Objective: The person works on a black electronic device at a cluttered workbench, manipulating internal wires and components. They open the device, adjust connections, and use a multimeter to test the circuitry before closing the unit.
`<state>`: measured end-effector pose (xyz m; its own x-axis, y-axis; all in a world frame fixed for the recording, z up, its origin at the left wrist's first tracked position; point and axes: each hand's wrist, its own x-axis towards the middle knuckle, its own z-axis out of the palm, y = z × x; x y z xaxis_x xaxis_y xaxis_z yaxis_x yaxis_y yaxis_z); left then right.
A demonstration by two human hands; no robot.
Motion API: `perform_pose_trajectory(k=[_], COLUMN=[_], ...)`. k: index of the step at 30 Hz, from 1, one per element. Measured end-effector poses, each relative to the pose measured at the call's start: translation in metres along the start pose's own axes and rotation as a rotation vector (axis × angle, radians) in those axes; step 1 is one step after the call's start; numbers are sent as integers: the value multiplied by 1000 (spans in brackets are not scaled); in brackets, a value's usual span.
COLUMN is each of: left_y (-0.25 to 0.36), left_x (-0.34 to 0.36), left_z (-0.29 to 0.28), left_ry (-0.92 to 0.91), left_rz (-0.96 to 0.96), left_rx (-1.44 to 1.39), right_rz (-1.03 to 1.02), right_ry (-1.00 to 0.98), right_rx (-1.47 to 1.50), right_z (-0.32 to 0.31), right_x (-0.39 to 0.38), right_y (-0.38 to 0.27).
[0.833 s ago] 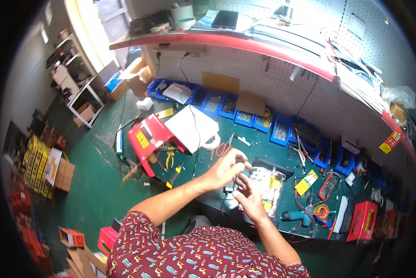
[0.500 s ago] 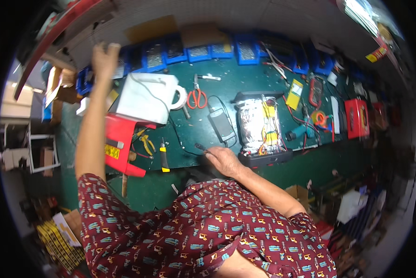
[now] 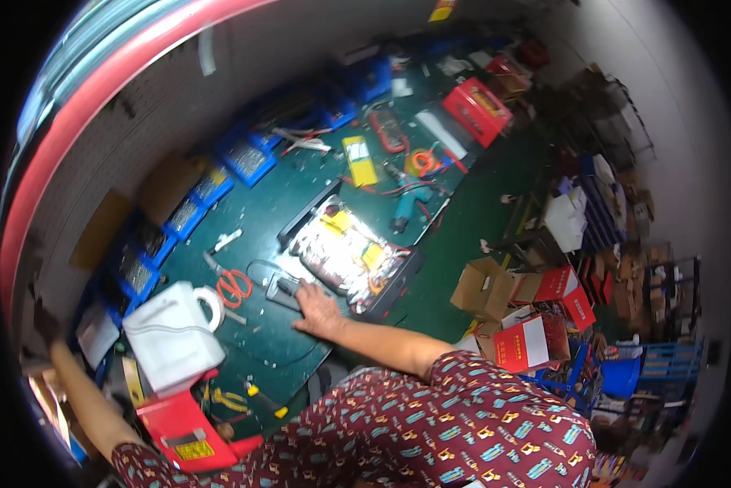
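Right hand: the right hand [image 3: 320, 313] rests with bent fingers on the near right end of a black rectangular power adapter [image 3: 282, 291]; whether it grips is unclear.
Left hand: the left hand [image 3: 46, 321], dark and blurred, reaches to the grey wall [image 3: 89, 175] at far left; I cannot tell whether it holds anything.
Just changed: half a second ago the right hand lay at the near edge, apart from the adapter. The left arm stays outstretched. The work now seems split between adapter and wall.
Open case: just right of the adapter, a black case [image 3: 394, 286] holds a silver-foil-wrapped pack [image 3: 333, 259], untouched.
In the way: a bulky white block [image 3: 174, 333] and a red metal box [image 3: 182, 431] stand between the hands; a thin dark cord [image 3: 288, 362] loops near the right wrist.
Green counter [image 3: 259, 207]: orange-handled scissors [image 3: 233, 286] left of the adapter; a teal drill [image 3: 412, 205] farther right; blue bins [image 3: 247, 161] behind.
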<state>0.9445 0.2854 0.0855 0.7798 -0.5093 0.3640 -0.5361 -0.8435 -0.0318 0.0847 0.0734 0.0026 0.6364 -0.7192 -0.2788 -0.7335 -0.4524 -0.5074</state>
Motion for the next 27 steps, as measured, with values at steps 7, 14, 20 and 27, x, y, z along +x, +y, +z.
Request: perform_pose_trajectory(k=[7,14,20,27], left_y=[32,152,293,391], left_x=[-56,-171,-276,-349], left_z=[-29,-101,-295,-483], left_ry=[-31,-104,-412,-551], left_rz=[-509,-741,-253,234], left_rx=[-561,-1219,-1476,-1988], right_rz=[70,64,139,-118], right_ry=[34,69,9,-112], right_rx=[-104,51,626,1369], right_z=[14,22,-6,-99], right_x=[14,12,-10,-82], right_y=[-1,15,-1,-7])
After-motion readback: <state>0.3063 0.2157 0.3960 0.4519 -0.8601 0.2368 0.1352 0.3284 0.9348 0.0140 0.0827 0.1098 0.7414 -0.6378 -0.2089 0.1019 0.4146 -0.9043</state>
